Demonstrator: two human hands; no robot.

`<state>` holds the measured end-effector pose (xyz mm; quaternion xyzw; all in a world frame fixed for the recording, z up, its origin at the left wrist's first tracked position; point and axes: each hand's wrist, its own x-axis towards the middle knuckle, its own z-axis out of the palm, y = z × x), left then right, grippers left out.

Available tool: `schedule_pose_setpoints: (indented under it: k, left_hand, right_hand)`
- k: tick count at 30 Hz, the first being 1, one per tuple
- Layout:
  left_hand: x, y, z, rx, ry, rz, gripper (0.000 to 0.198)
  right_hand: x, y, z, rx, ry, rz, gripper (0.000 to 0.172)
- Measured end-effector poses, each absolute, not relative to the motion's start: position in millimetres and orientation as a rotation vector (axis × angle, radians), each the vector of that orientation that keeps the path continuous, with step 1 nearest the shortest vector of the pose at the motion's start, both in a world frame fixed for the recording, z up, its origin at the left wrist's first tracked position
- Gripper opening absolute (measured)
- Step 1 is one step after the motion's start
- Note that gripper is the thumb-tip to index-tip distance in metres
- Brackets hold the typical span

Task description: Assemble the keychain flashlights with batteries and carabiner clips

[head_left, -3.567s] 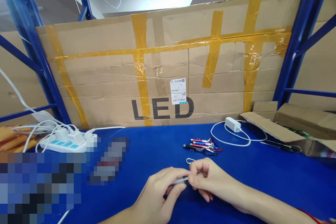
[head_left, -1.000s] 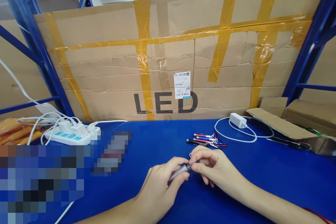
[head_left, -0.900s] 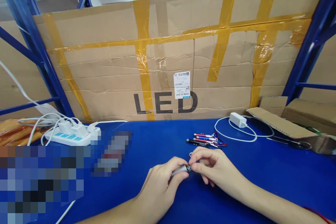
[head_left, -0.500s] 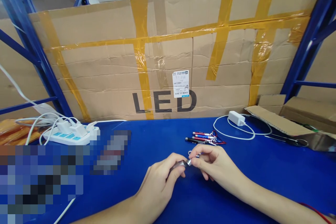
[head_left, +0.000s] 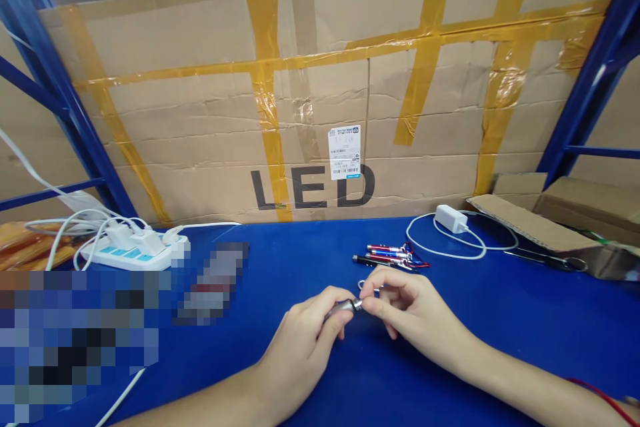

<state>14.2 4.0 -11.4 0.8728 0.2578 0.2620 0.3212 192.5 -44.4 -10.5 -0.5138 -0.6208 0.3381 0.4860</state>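
My left hand (head_left: 307,337) is closed around a small silver pen light (head_left: 341,309), its tip pointing right. My right hand (head_left: 400,307) pinches the light's end cap, where a thin metal key ring (head_left: 362,285) sticks up. Both hands rest low over the blue table (head_left: 500,320) near its front. Just behind my right hand lies a small pile of red, blue and black pen lights (head_left: 390,256) with clips.
A large taped cardboard sheet marked LED (head_left: 320,100) stands at the back. A white charger with cable (head_left: 453,227) lies at right, beside scissors (head_left: 550,260) and open cardboard boxes (head_left: 565,220). A white power strip with plugs (head_left: 133,247) sits at left. Blue rack posts (head_left: 585,87) flank the table.
My hands keep hold of the silver pen light, and the right fingers have shifted slightly at its end cap. The view has tilted down a little.
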Motion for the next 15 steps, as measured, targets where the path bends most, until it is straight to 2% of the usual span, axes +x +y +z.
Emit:
schedule_pose_setpoints:
  k: [8,15]
  left_hand:
    - [13.9,3.3,-13.3,2.298,0.695,0.669,0.020]
    - [13.8,3.7,-11.4,2.244,0.609,0.643,0.020]
  right_hand:
    - [193.1,-44.0,-12.2,-1.237,-1.494,0.885,0.022]
    - [194.9,-40.4,-15.6,-1.230,-1.368,1.072,0.031]
